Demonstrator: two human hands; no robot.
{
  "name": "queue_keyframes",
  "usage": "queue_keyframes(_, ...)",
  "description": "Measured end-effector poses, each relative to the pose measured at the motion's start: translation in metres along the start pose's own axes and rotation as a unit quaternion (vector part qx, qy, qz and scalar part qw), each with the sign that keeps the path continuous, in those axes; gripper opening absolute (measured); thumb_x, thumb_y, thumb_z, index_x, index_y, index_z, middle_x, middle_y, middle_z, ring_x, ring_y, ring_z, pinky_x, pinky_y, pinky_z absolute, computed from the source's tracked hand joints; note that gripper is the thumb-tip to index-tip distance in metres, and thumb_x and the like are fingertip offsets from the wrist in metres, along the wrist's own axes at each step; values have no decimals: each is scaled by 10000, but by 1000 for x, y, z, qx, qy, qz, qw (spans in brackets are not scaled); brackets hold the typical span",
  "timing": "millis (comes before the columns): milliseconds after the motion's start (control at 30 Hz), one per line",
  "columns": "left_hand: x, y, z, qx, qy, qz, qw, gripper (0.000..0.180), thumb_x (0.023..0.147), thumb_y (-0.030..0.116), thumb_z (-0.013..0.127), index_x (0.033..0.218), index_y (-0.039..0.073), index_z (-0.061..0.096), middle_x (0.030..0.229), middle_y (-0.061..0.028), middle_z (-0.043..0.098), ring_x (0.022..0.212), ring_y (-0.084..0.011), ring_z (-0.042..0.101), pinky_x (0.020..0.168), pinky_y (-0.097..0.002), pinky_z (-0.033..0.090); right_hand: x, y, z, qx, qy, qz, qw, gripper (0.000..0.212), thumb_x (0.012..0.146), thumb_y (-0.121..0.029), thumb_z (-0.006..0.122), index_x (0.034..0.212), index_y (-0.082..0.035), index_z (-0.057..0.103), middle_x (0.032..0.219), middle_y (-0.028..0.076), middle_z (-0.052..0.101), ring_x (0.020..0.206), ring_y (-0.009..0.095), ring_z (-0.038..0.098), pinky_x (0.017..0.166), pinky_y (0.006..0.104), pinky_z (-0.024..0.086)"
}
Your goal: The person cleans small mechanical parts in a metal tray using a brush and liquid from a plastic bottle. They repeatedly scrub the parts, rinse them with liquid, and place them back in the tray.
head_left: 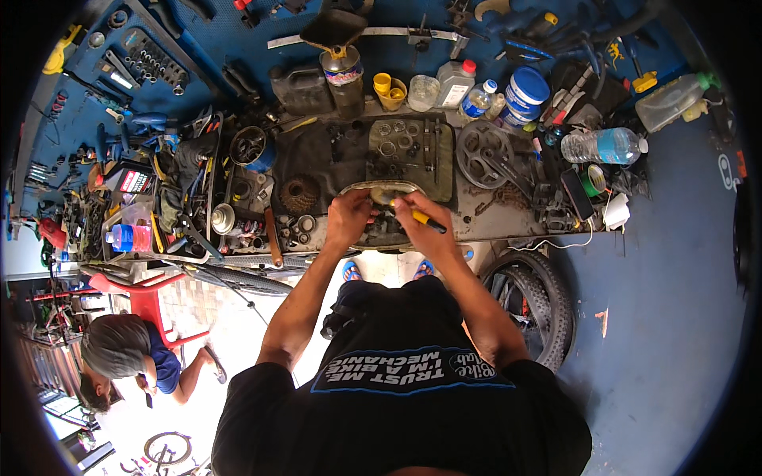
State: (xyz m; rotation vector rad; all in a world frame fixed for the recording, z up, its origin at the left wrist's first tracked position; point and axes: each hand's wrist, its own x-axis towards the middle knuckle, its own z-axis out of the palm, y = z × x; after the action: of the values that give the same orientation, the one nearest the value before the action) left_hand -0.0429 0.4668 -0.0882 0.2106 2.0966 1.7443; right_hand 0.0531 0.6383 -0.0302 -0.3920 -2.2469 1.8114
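Over the front of the workbench, both my hands meet above a shallow basin (401, 185) with a pale, curved rim. My left hand (350, 217) is closed, its fingertips at a small, dull round part (384, 195); whether they grip it is hard to make out. In my right hand (427, 230) is a tool with a yellow and black handle (429, 221). Its working end, near the round part, is too small to identify. Behind the basin, rings and other small parts (386, 147) lie on a dark green mat (443, 159). A bicycle cassette (300, 193) sits left of my left hand.
An adjustable wrench (271, 218) lies at the bench's left front. A crankset (485, 153), a phone (577, 195) and a water bottle (605, 147) are on the right. Containers line the back. Tires (548, 305) stand below the bench. Another person (131, 353) is at lower left.
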Motion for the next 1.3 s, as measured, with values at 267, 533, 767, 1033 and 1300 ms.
queue_keyframes(267, -4, -2, 1, -20, 2, -24, 1000, 349, 1001, 9, 599, 1311, -142, 648, 1019, -217, 788, 865, -225, 804, 700, -317, 661, -4, 0, -9, -45, -25, -15, 999, 208, 968, -210, 758, 1017, -17, 698, 873, 114, 742, 789, 169, 711, 738, 319, 541)
queue_keyframes(533, 1, 2, -5, -120, -28, -72, 990, 243, 977, -23, 614, 1204, -107, 594, 937, -207, 756, 801, -258, 791, 676, -344, 666, -6, -3, -23, -51, -69, -121, 989, 192, 969, -211, 769, 1034, -31, 744, 942, 140, 753, 856, 249, 728, 788, 344, 556)
queue_keyframes(767, 1, 0, -7, -106, -40, -64, 991, 225, 984, -13, 630, 1187, -111, 618, 972, -194, 743, 808, -254, 785, 697, -342, 668, -3, -5, -29, -99, -88, -127, 983, 173, 958, -142, 761, 1058, -1, 761, 926, 120, 757, 857, 199, 738, 770, 330, 558)
queue_keyframes(1033, 4, -3, -8, -72, -74, -49, 993, 279, 1015, 2, 597, 1262, -115, 654, 985, -148, 747, 804, -227, 782, 702, -304, 653, -5, 0, -34, -75, -91, -151, 981, 186, 941, -149, 795, 1050, -2, 762, 988, 138, 774, 861, 246, 737, 789, 346, 565)
queue_keyframes(1300, -5, 8, -10, -159, -94, -88, 979, 285, 1035, -3, 585, 1300, -49, 680, 1025, -106, 706, 822, -206, 762, 722, -333, 680, 1, 21, -50, -247, -89, -164, 951, 161, 947, -199, 798, 1003, -56, 749, 901, 111, 750, 857, 296, 716, 808, 388, 554)
